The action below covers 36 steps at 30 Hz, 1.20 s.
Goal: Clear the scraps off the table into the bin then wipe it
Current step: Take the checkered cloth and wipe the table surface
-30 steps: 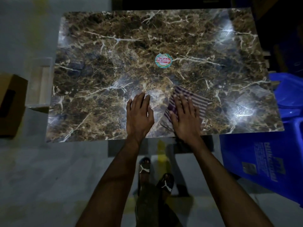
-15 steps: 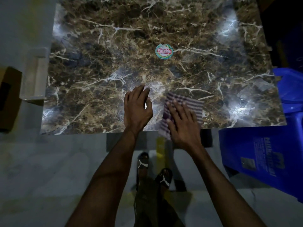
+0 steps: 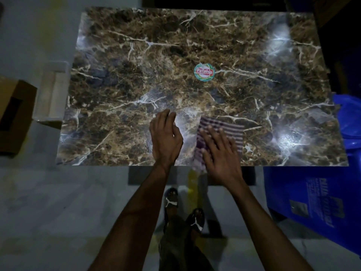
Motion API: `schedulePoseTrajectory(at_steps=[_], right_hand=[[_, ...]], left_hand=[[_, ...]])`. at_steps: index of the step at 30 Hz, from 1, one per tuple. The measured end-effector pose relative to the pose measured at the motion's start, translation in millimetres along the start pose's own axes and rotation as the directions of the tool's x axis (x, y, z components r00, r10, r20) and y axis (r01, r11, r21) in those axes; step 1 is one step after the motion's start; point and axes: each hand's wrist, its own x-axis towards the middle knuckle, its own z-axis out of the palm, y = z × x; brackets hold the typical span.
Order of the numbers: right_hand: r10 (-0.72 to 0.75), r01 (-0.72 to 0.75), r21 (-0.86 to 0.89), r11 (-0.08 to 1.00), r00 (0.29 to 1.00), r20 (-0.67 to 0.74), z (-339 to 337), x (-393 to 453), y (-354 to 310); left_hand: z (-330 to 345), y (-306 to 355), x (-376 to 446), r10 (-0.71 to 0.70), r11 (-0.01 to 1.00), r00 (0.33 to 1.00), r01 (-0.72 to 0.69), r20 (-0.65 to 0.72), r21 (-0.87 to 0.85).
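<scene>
A brown marble-patterned table (image 3: pixel 121 79) fills the upper view, with a round sticker (image 3: pixel 204 72) near its middle. A purple-and-white striped cloth (image 3: pixel 230 127) lies flat at the table's near edge, one corner hanging over it. My right hand (image 3: pixel 219 151) presses on the cloth with fingers straight and spread. My left hand (image 3: pixel 166 137) rests on the bare tabletop just left of the cloth, fingers relaxed and slightly raised, holding nothing. I see no scraps on the table.
A blue plastic bin (image 3: pixel 316 202) stands at the table's right near corner. A cardboard box (image 3: pixel 13 114) and a pale open container (image 3: pixel 51 92) sit on the floor to the left. My sandalled feet (image 3: pixel 183 210) are below the near edge.
My right hand has slid the cloth back toward the near edge and turned it squarer. My left hand stays beside it, its fingers now lifted a little.
</scene>
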Motion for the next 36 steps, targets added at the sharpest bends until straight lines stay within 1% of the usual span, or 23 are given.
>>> schedulePoseTrajectory(at_steps=[2,3,6,8,10,12,14,16,19,23,25,28,30,32,34,36], right_hand=[[0.052,-0.051,0.027,0.998,0.997,-0.051,-2,38,0],[0.068,-0.066,0.031,0.997,0.996,-0.066,-1,59,-4],[0.062,-0.061,0.014,0.998,0.995,-0.084,6,102,-26],[0.003,-0.003,0.002,1.000,0.997,-0.072,10,96,-37],[-0.089,0.088,-0.029,0.996,0.995,-0.049,12,67,-39],[-0.136,0.135,-0.050,0.990,0.991,-0.017,10,37,-29],[-0.104,0.105,-0.048,0.993,0.994,0.023,4,19,-14],[-0.019,0.020,-0.045,0.999,1.000,0.022,-6,24,-3],[0.084,-0.085,-0.038,0.996,0.996,-0.023,-17,71,2],[0.101,-0.105,-0.063,0.992,0.992,-0.074,-12,131,-15],[0.058,-0.062,-0.061,0.996,0.995,-0.076,-7,135,-22],[-0.108,0.108,-0.067,0.992,0.994,0.016,-6,115,-13],[-0.156,0.160,-0.077,0.984,0.986,0.057,-12,102,5],[-0.115,0.119,-0.077,0.990,0.992,0.061,-21,108,21],[-0.019,0.019,-0.056,0.998,1.000,0.003,-26,137,24],[0.050,-0.051,-0.022,0.998,0.998,-0.048,-25,174,17]], left_hand=[[0,0,0,0.022,0.999,1.000,-0.023,0.015,0.045],[0,-1,0,0.024,0.999,0.999,-0.025,0.023,0.041],[-3,1,3,-0.003,0.999,0.999,0.005,0.042,-0.032],[-6,4,4,-0.011,0.999,0.998,0.013,0.061,-0.031],[-7,7,4,0.005,1.000,0.997,-0.006,0.071,0.012],[-6,7,5,0.015,0.999,0.997,-0.019,0.081,0.050],[-5,7,5,0.007,0.997,0.995,-0.014,0.099,0.071],[-6,7,5,-0.007,0.994,0.993,-0.006,0.117,0.107],[-7,8,4,0.004,0.985,0.989,-0.031,0.151,0.173],[-10,11,13,-0.010,0.988,0.991,-0.011,0.137,0.153],[-11,13,26,-0.009,0.988,0.990,-0.014,0.143,0.156],[-6,10,57,0.015,0.972,0.986,-0.054,0.167,0.229],[2,6,83,0.063,0.969,0.976,-0.110,0.210,0.223],[11,1,115,0.089,0.975,0.960,-0.138,0.265,0.172],[17,-4,148,0.089,0.980,0.944,-0.140,0.317,0.141],[21,-7,173,0.106,0.974,0.932,-0.168,0.348,0.153]])
